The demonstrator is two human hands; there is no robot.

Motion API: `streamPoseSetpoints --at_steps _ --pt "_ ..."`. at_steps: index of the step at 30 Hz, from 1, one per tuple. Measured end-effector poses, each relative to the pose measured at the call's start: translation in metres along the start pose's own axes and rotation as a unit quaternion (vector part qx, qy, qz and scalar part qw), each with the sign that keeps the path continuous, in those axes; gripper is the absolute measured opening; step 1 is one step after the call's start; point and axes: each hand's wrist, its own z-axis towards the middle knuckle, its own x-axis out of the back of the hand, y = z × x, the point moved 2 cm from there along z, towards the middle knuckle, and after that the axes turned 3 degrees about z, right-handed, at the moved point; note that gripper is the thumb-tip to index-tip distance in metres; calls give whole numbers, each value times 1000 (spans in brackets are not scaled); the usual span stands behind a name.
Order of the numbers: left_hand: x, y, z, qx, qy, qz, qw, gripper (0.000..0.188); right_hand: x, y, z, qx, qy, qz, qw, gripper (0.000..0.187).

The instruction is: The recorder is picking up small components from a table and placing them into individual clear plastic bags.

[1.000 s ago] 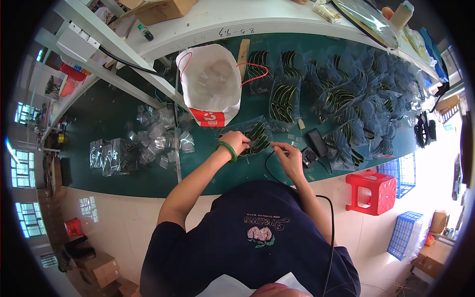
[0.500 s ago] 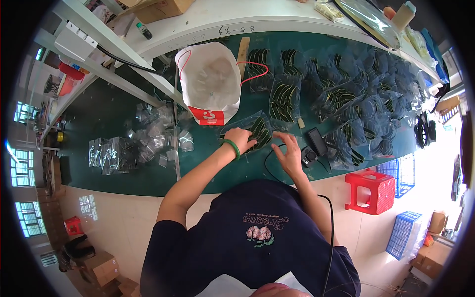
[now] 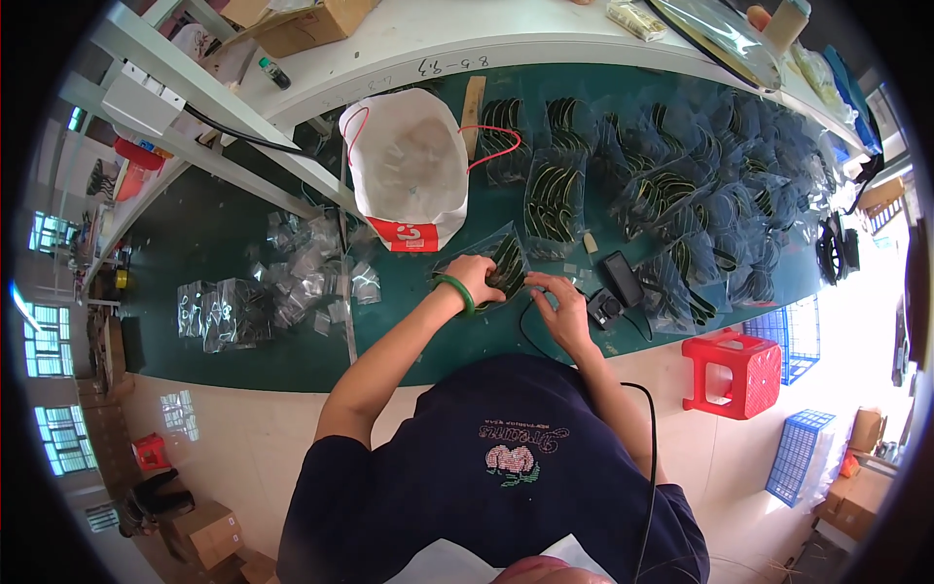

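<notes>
A clear plastic bag [image 3: 510,255] of dark, curved strips with yellowish edges lies on the green tabletop in front of me. My left hand [image 3: 473,279], a green bangle at its wrist, is curled over the bag's near part and grips it. Its palm and fingers hide some of the strips. At the bag's right edge is my right hand [image 3: 559,304], its fingers stretched out and the thumb apart from them. The fingertips seem to touch the plastic. A similar filled bag [image 3: 555,202] lies flat just beyond.
A white paper bag [image 3: 409,165] with red handles stands open behind my left hand. Small clear packets [image 3: 304,268] lie to the left. A heap of filled bags [image 3: 700,175] covers the right side. Beside my right hand sit a small black camera [image 3: 603,308] and a black box-shaped device [image 3: 621,275].
My right hand has moved slightly left to the bag's edge. The left hand's fingers have curled in more on the bag. The whole view has shifted a little.
</notes>
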Motion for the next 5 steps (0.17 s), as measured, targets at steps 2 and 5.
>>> streamPoseSetpoints --at_steps 2,5 --pt "0 -6 -5 5 25 -120 992 52 1 -1 0 6 -1 6 1000 22" --pt "-6 -4 0 24 18 -88 996 52 -1 1 0 11 -13 2 1000 24"
